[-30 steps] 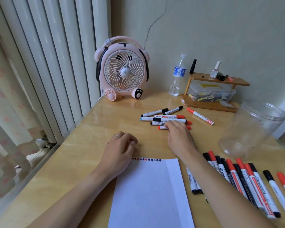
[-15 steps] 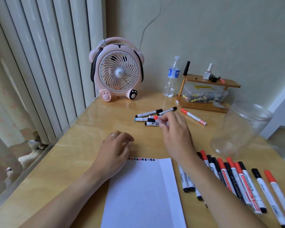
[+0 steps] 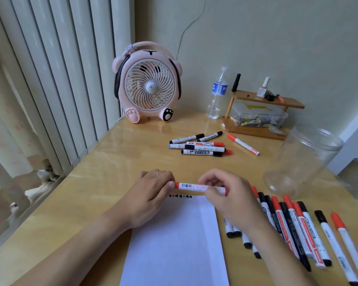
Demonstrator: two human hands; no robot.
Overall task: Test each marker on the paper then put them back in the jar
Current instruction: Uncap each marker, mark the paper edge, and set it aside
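Observation:
A red-capped white marker (image 3: 191,186) lies level just above the top edge of the white paper (image 3: 174,244), held by both hands. My left hand (image 3: 151,195) pinches its left cap end; my right hand (image 3: 229,195) grips its right half. A row of small red and black test marks (image 3: 180,196) runs along the paper's top edge. The clear plastic jar (image 3: 300,159), with nothing in it, stands tilted at the right. Several markers (image 3: 201,146) lie in a loose pile further back, and a row of several more markers (image 3: 293,226) lies right of the paper.
A pink animal-shaped fan (image 3: 148,85) stands at the back by the radiator. A water bottle (image 3: 217,93) and a wooden shelf (image 3: 262,112) with a plastic box and small bottles sit at the back right. The table edge runs along the left.
My right hand picked a red marker from the far pile and brought it back over the paper's top. My left hand lifted off the paper and took hold of its cap end.

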